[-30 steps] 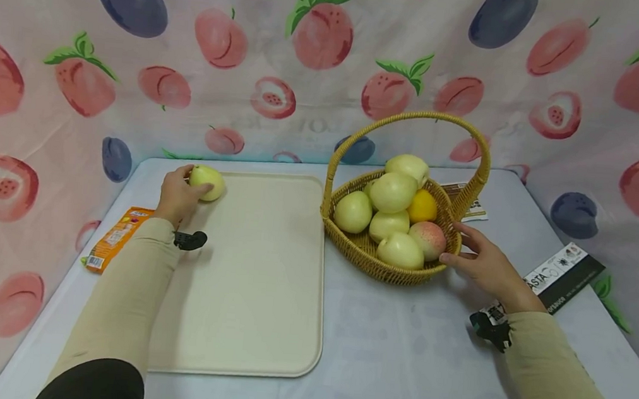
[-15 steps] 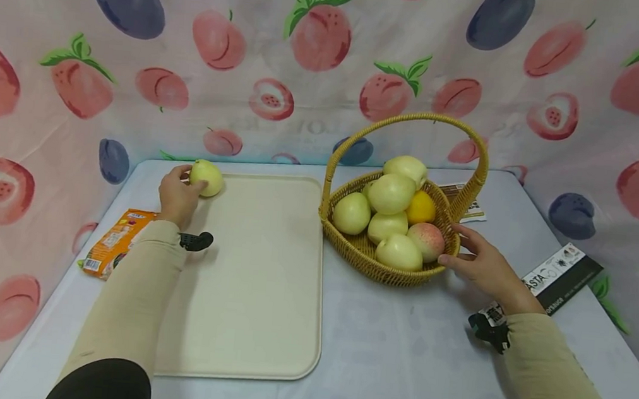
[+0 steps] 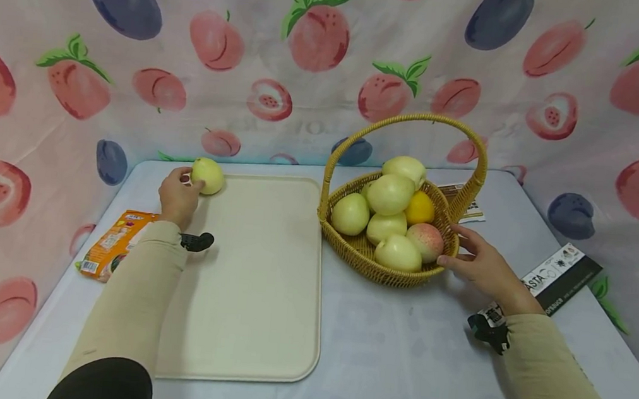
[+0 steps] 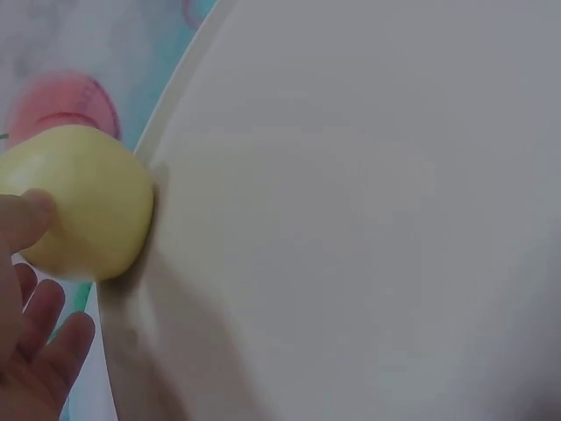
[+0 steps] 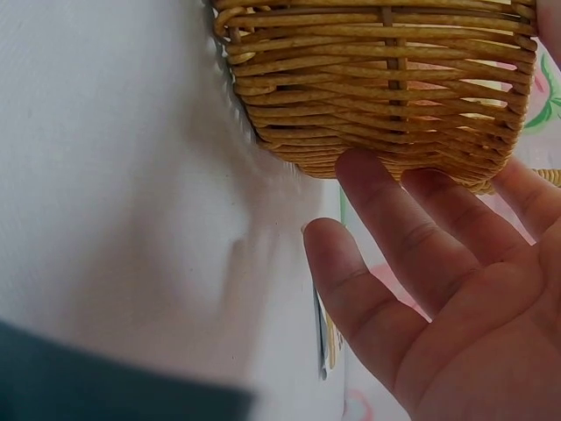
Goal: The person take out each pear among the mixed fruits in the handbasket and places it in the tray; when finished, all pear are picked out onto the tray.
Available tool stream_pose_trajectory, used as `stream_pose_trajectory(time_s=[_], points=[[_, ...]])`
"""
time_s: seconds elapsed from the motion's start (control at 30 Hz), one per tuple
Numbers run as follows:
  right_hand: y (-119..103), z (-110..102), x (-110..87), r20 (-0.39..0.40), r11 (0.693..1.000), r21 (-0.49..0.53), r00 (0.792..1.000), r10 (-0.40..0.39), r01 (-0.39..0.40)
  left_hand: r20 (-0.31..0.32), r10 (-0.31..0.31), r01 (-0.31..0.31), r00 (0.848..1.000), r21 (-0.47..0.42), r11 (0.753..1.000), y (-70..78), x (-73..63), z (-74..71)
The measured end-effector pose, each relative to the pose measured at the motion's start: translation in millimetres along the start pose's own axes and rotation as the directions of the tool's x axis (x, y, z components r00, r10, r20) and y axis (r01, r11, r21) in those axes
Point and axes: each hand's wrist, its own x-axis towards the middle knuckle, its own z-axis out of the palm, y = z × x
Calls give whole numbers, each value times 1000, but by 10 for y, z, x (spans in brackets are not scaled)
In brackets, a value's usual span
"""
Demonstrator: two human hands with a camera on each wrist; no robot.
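My left hand pinches a yellow-green pear at the far left corner of a cream tray. In the left wrist view the thumb presses the pear, while some fingers hang below it. My right hand rests against the right end of a wicker basket. Its fingers lie fairly straight along the woven side, and the thumb is on the other side of that end. Several pale green pears fill the basket, with an orange and a peach.
An orange snack packet lies left of the tray, partly behind my left sleeve. A black-and-white pasta box lies on the right. Behind the basket is another brown-and-white packet. A fruit-print cloth hangs behind the table.
My left hand has shifted slightly away from me with the pear, uncovering more of the orange packet. The right hand and basket stay in place.
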Motion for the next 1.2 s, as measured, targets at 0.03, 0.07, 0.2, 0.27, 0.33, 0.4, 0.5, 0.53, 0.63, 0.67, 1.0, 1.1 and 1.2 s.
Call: stream_pose_trajectory(time_s=[0.03,0.07,0.2,0.27,0.33,0.4,0.5,0.53,0.63,0.67,1.0,1.1,1.2], points=[[2,-1,-1,1,1000,2,1000,2,-2,-2,0,0,1000,0,1000,-3,3,6],[1,1,-3,1,1000,2,1000,0,0,-3,1,-1,1000,-1,1000,-10,12,13],[-2,3,-5,3,1000,-1,1000,-6,6,0,-10,10,1000,-9,1000,4,11,24],[-5,7,-7,5,1000,-2,1000,-11,11,0,-13,13,1000,-10,1000,18,0,5],[-9,8,-9,4,1000,-5,1000,-10,10,-7,2,-2,1000,-24,1000,47,-28,-25],[-9,7,-10,2,1000,-11,1000,-11,11,-12,44,-45,999,-24,999,73,-55,-57],[-8,3,-9,2,1000,-13,1000,-10,10,4,123,-123,992,-22,992,114,-114,-110],[-9,2,-9,4,1000,-10,1000,-10,10,14,150,-150,989,-18,988,126,-138,-123],[-12,-2,-8,9,1000,-4,1000,-7,7,46,207,-207,977,-18,978,165,-228,-149],[-15,-3,-7,10,1000,-2,1000,-6,6,49,224,-223,973,-25,975,178,-264,-150],[-12,-8,4,12,1000,-21,1000,-14,14,205,358,-347,911,-91,934,305,-689,-89],[-13,-9,1,11,1000,-20,1000,-13,13,270,380,-364,885,-111,925,351,-804,-84],[-16,-9,-3,11,1000,-13,1000,-12,12,294,410,-386,863,-137,912,406,-893,-72]])
